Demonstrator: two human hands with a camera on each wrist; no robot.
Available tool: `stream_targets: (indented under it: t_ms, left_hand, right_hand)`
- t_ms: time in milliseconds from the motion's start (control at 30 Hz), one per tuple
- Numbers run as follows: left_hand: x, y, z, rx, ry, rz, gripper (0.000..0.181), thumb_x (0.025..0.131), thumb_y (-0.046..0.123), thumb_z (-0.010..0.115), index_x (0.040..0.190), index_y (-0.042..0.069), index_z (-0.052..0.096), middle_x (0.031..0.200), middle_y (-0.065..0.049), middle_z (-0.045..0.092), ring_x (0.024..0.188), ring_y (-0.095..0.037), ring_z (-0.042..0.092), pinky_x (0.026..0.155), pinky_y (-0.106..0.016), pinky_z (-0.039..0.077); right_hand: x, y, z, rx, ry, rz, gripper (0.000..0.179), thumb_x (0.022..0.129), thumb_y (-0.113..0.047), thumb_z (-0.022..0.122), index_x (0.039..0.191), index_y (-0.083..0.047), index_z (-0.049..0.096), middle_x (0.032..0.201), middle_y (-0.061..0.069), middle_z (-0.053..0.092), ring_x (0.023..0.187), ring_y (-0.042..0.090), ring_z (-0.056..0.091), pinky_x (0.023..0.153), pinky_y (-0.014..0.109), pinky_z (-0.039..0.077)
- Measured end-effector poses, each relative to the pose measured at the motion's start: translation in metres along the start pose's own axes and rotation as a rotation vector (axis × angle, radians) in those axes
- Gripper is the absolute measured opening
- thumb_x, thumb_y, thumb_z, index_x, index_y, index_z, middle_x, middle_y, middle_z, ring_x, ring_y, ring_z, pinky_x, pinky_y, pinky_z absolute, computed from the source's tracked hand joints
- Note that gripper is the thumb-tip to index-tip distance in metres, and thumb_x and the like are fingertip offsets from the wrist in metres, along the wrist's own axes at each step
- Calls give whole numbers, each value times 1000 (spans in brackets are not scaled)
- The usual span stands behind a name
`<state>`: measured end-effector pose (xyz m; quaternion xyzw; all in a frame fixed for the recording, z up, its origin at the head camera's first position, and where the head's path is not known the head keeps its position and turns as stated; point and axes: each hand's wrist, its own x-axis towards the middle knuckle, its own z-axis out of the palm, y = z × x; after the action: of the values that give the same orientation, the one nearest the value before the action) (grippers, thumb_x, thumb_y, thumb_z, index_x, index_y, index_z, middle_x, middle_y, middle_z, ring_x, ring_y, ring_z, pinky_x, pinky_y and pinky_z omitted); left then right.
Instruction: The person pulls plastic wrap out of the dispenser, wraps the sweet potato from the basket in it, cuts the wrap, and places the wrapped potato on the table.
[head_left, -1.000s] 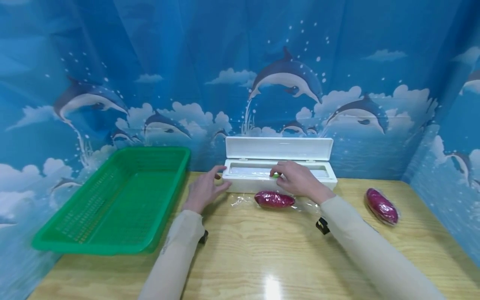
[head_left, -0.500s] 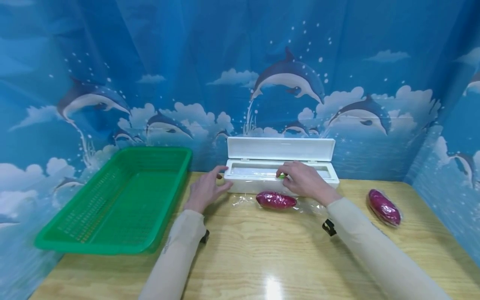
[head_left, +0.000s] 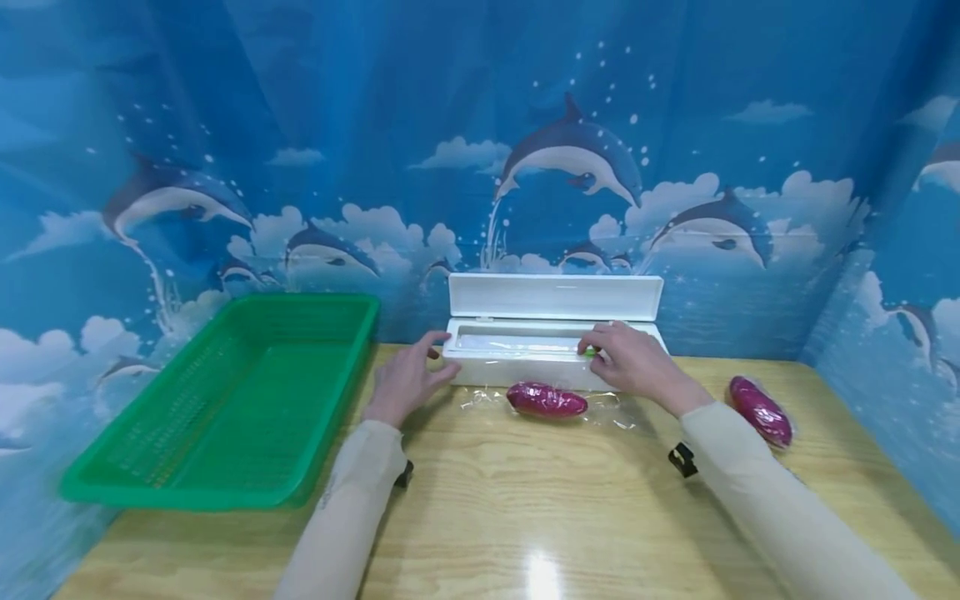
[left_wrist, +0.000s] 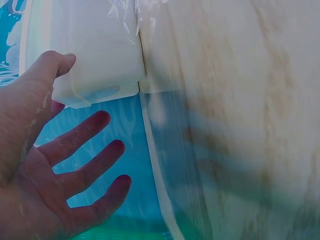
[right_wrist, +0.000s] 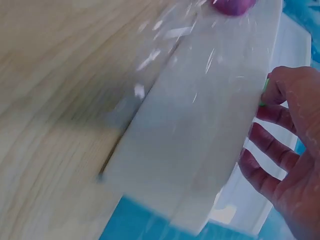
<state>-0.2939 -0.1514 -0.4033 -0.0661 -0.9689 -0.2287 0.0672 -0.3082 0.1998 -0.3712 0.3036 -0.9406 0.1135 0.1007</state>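
A white cling film dispenser (head_left: 517,372) stands at the back of the table, its lid raised. My left hand (head_left: 408,379) grips its left end between thumb and index finger; the other fingers are spread, as the left wrist view shows. On the dispenser's front edge, toward the right, my right hand (head_left: 633,362) pinches a small green slider (head_left: 590,352), mostly hidden by the fingers. Against the front of the dispenser lies a purple sweet potato (head_left: 547,401), with clear cling film (head_left: 611,408) spread out at both its sides.
A green plastic basket (head_left: 225,498) stands on the left of the table. At the right lies another purple sweet potato (head_left: 761,412), wrapped in clear film, near my right forearm. A blue dolphin-print curtain (head_left: 420,125) hangs directly behind the dispenser.
My right hand has slid to the right along the dispenser with the green slider. The left hand has kept its place on the left end.
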Motion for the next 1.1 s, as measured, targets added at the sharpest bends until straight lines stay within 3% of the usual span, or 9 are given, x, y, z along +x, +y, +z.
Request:
stream_targets:
  t_ms: [67,300,600,867,1100]
  left_hand:
    - [0,0,-1,-1,1,-4,61,95,52,68,148,29,49,130,-7,71,106,-31,70,62,-29,45]
    - [-1,-1,-2,-10,-6,-9,61,95,51,68,148,29,50,131,-8,71,92,-28,69,56,-29,41]
    - [1,0,-1,12,-11,-21,61,95,53,66,149,30,49,131,-5,71,96,-27,69,58,-27,41]
    - [1,-1,-2,17,-4,-3,61,95,54,66,149,30,48,130,-5,72,73,-20,61,51,-27,37]
    - [1,0,-1,26,-2,-14,62,95,54,66,149,30,49,130,-6,71,82,-22,65,53,-27,39]
  right_hand:
    - [-6,7,-2,-8,5,12,25,87,-3,65,106,-15,74,105,3,74,88,21,63,66,33,51]
    - [-19,21,-6,-36,-2,37,25,87,-3,66,108,-16,74,107,4,74,90,22,65,67,35,53]
    - [-23,23,-7,-45,23,9,24,87,-4,67,107,-16,74,105,2,74,86,21,63,62,30,48]
    - [-23,26,-5,-47,27,10,24,88,-4,66,107,-17,74,108,3,74,88,22,63,59,28,44]
    - [-24,26,-5,-50,34,9,24,88,-5,66,107,-18,74,108,3,74,89,23,64,56,26,43]
